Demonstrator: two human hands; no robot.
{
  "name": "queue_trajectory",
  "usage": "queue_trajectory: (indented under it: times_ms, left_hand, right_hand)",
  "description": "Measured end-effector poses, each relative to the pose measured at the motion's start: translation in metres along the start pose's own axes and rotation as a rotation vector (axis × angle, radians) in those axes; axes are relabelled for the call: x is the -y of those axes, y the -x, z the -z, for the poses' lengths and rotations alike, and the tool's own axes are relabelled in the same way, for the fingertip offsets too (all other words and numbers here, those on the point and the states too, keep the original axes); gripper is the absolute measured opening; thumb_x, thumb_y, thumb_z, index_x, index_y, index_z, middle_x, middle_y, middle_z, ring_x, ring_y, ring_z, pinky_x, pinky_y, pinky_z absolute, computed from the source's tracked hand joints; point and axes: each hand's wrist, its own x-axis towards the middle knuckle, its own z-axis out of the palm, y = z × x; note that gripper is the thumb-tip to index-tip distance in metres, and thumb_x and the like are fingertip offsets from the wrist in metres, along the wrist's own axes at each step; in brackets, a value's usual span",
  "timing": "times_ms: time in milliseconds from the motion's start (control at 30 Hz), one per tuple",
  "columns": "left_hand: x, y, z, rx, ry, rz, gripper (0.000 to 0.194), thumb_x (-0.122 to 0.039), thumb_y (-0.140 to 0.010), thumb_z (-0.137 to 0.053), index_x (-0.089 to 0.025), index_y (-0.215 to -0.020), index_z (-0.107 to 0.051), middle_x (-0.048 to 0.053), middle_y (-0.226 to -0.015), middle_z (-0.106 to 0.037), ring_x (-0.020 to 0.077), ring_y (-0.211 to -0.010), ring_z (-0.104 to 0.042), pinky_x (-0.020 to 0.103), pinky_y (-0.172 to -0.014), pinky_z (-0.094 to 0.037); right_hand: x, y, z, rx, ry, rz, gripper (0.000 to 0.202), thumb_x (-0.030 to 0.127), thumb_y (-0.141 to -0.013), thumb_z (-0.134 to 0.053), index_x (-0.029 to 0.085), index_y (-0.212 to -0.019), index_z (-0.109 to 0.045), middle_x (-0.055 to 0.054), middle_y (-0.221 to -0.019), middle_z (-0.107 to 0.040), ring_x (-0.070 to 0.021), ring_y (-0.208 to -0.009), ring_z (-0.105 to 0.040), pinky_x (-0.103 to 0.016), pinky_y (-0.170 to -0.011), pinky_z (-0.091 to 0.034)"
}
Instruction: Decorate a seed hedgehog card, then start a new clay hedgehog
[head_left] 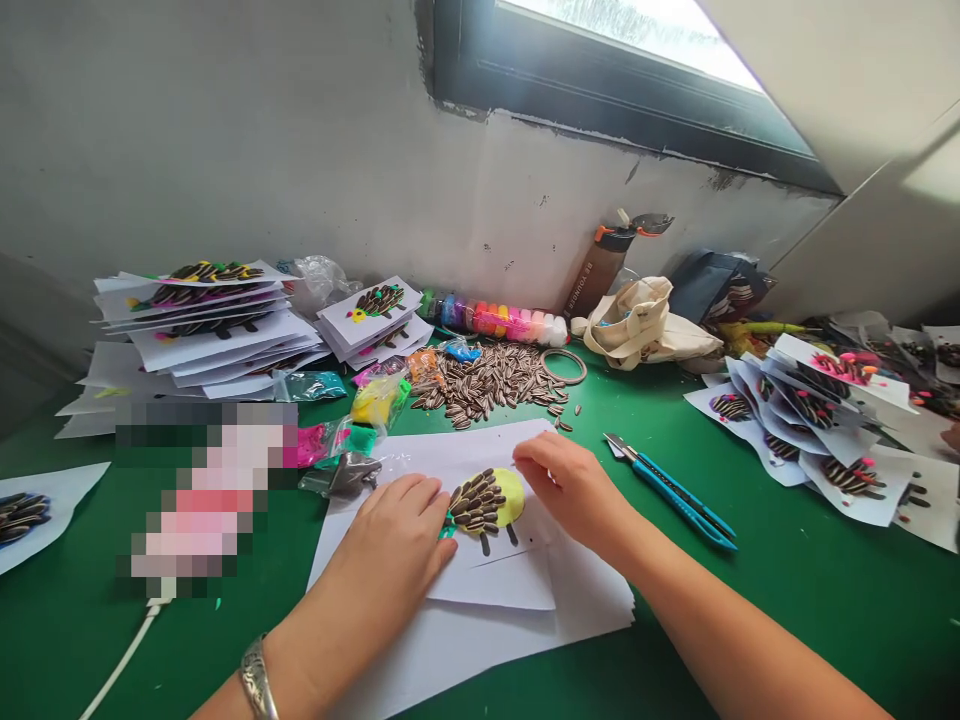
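Observation:
A white paper sheet [465, 590] bears a clay picture: a yellow clay oval [512, 498] partly covered with rows of striped sunflower seeds [478, 503], with two dark legs below. At its left end a bit of teal clay [448, 521] shows beside my thumb. My left hand [401, 535] lies flat on the sheet at the picture's left edge, fingers stretched and holding nothing. Just right of the oval hovers my right hand [562, 480], thumb and fingertips pinched together; whatever is between them is too small or hidden to make out.
A seed pile [487, 385] lies behind the paper, with bagged clay [375, 400] beside it. A blue cutter [675, 500] rests to the right. Finished cards form stacks at left [225, 340] and right [825, 430]. A bottle [598, 270] and cloth bag [637, 325] stand by the wall.

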Motion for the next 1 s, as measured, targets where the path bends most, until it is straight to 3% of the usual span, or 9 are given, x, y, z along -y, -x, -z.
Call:
queue_trajectory:
  times_ms: [200, 1000]
  left_hand:
    - [0.001, 0.000, 0.000, 0.017, -0.008, -0.008, 0.025, -0.020, -0.085, -0.056, -0.015, -0.108, -0.063, 0.012, -0.113, -0.062, 0.0293, -0.107, -0.054, 0.048, -0.093, -0.044]
    - [0.000, 0.000, 0.002, -0.013, 0.011, -0.008, 0.021, -0.020, -0.083, -0.058, -0.017, -0.104, -0.063, 0.011, -0.109, -0.063, 0.0297, -0.105, -0.055, 0.047, -0.091, -0.045]
  right_hand:
    - [0.006, 0.032, -0.009, 0.065, -0.251, 0.017, 0.024, 0.007, -0.086, -0.048, 0.022, -0.094, -0.065, -0.002, -0.083, -0.063, -0.0127, -0.074, -0.057, -0.022, -0.065, -0.043]
    - [0.011, 0.027, -0.022, 0.085, -0.114, 0.041, 0.021, 0.009, -0.088, -0.047, 0.019, -0.085, -0.066, -0.005, -0.085, -0.058, -0.0157, -0.077, -0.055, -0.025, -0.069, -0.046]
